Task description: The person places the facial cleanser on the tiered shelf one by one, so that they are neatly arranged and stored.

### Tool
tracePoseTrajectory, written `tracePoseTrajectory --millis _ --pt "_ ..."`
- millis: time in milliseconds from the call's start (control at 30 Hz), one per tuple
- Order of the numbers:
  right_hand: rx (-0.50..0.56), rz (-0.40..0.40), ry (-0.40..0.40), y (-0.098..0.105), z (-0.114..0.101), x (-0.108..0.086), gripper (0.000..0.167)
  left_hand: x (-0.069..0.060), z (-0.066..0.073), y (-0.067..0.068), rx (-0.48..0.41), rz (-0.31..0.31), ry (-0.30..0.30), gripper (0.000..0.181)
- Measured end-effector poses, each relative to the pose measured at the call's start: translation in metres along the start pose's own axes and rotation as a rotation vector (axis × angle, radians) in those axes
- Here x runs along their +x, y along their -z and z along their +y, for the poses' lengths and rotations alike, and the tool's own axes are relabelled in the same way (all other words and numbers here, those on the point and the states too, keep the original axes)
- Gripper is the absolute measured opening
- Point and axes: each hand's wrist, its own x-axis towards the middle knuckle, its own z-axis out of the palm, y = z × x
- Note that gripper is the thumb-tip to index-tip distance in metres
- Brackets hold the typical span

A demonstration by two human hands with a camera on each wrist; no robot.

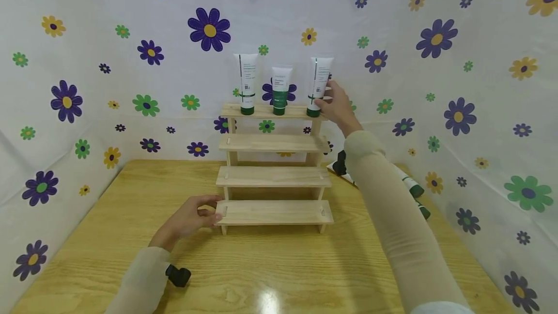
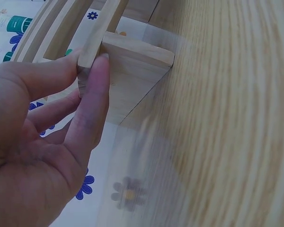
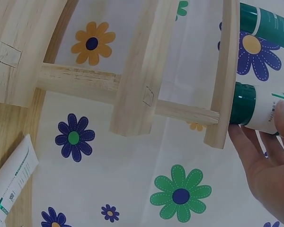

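A wooden tiered shelf [image 1: 274, 177] stands on the table. On its top step, my right hand [image 1: 336, 105] grips a white squeeze tube [image 1: 320, 79] with a green cap near the right end. In the right wrist view the tube's green cap [image 3: 244, 104] meets the top board, with the fingers [image 3: 260, 151] around the tube's lower part. My left hand [image 1: 192, 218] pinches the left end of the lowest step, thumb and fingers on either side of the board [image 2: 92, 47]. A tall white tube [image 1: 248, 81] and a shorter white-and-green tube [image 1: 280, 88] stand upright on the top step.
Several white tubes with green caps, among them one tube [image 1: 410, 181], lie on the table [image 1: 174, 183] right of the shelf, partly hidden by my right arm. A flower-patterned cloth [image 1: 144, 76] hangs behind and along both sides.
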Motion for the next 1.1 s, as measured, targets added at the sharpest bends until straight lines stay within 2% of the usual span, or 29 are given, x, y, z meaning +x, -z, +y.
tracePoseTrajectory --millis 433,767,1100 --pt "-0.05 0.028 -0.01 -0.009 0.0013 0.001 0.057 -0.0031 -0.0046 -0.0002 -0.013 -0.004 -0.026 0.063" --pt "-0.04 0.009 -0.01 -0.0066 0.0007 0.001 0.059 -0.0008 -0.001 -0.0008 -0.003 0.004 0.008 0.062" --pt "-0.04 0.001 -0.007 -0.0051 0.0011 0.0018 0.059 0.0014 0.0033 0.0 0.003 -0.017 0.027 0.063"
